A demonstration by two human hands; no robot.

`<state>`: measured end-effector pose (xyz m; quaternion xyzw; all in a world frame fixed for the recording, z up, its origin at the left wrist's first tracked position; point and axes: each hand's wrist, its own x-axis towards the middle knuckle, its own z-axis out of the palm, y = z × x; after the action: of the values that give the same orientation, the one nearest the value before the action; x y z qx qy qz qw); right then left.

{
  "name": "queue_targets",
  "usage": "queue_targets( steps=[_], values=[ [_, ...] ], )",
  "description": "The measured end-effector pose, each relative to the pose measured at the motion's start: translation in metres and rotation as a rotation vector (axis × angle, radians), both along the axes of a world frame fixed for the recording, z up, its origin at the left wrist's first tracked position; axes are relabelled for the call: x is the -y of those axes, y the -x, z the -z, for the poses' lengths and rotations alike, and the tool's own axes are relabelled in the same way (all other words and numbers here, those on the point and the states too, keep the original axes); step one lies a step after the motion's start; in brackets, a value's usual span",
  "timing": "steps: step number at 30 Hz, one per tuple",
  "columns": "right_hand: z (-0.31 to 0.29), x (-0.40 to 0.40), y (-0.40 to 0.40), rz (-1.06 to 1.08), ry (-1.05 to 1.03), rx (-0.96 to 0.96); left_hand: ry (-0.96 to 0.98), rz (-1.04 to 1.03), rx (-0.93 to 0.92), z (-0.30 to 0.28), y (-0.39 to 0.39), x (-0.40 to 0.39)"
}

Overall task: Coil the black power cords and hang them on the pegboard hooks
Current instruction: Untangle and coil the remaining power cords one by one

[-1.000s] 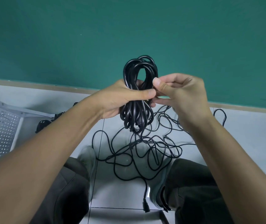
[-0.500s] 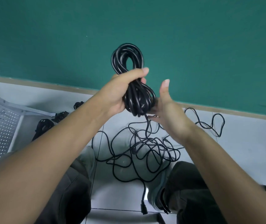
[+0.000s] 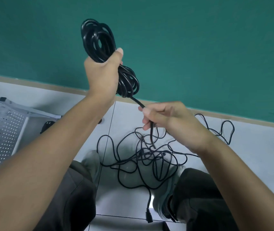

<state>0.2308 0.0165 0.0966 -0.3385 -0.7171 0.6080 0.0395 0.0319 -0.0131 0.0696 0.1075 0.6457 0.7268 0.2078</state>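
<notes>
My left hand [image 3: 102,74] grips a coiled bundle of black power cord [image 3: 98,39] around its middle, held up in front of the green wall. Loops stick out above and below the fist. A free strand [image 3: 138,101] runs from the bundle's lower end down to my right hand [image 3: 163,116], which pinches it between thumb and fingers. Below my right hand the strand drops into a loose tangle of black cord [image 3: 143,155] on the white tiled floor, with a plug end [image 3: 149,217] lying between my legs.
A white perforated pegboard panel [image 3: 1,130] lies at the left, with black plugs [image 3: 47,126] beside its edge. More cord loops [image 3: 222,130] trail off to the right near the skirting board. My knees and shoes fill the lower frame.
My left hand has raised the bundle higher and tilted it. My right hand has left the bundle, moved down and right, and now pinches the trailing strand.
</notes>
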Motion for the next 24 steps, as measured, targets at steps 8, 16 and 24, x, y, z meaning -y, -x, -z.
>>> queue_targets(
  steps=[8,16,24],
  values=[
    [-0.006,-0.007,-0.005,0.125,-0.03,-0.205,0.082,0.319,-0.17,0.002,-0.018,-0.003],
    [-0.011,-0.013,-0.011,0.186,-0.358,-0.132,0.041,0.791,0.091,0.001,-0.033,0.005],
    [-0.016,-0.024,-0.016,0.423,-0.534,0.005,-0.021,1.042,0.299,0.003,-0.049,0.008]
  ],
)
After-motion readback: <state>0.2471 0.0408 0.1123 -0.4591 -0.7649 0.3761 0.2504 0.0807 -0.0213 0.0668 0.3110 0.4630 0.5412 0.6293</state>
